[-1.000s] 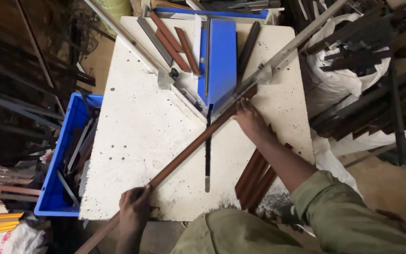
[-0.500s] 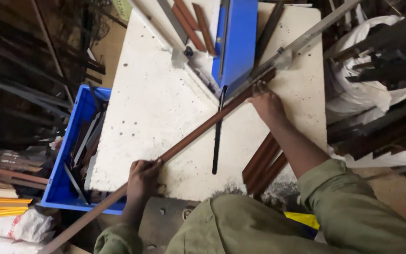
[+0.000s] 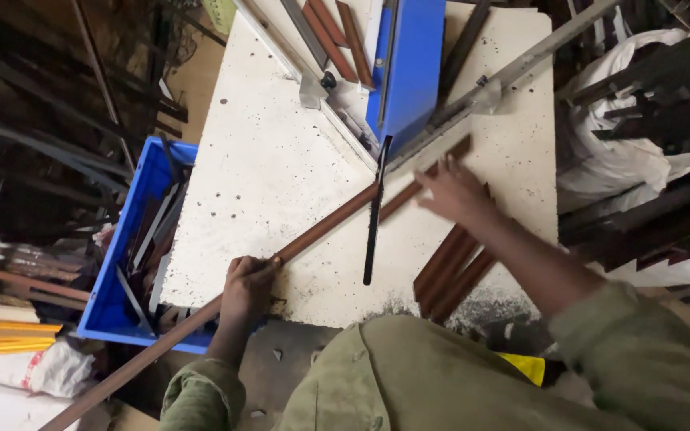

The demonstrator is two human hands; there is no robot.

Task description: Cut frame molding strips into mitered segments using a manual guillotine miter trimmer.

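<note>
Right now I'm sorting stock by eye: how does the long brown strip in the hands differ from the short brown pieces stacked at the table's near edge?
The long brown strip is held by the left hand and lies diagonally across the white table, overhanging its edge; the short brown pieces lie untouched. The strip is single and far longer; the pieces form a side-by-side stack. Both are reddish-brown, narrow lengths.

A worker's left hand (image 3: 245,281) is curled in a closed grip at the near edge of the white table (image 3: 265,183), forearm drawn in close to the body. The right arm stretches out over the same table, its hand (image 3: 453,190) blurred, fingers spread loosely, palm down.
</note>
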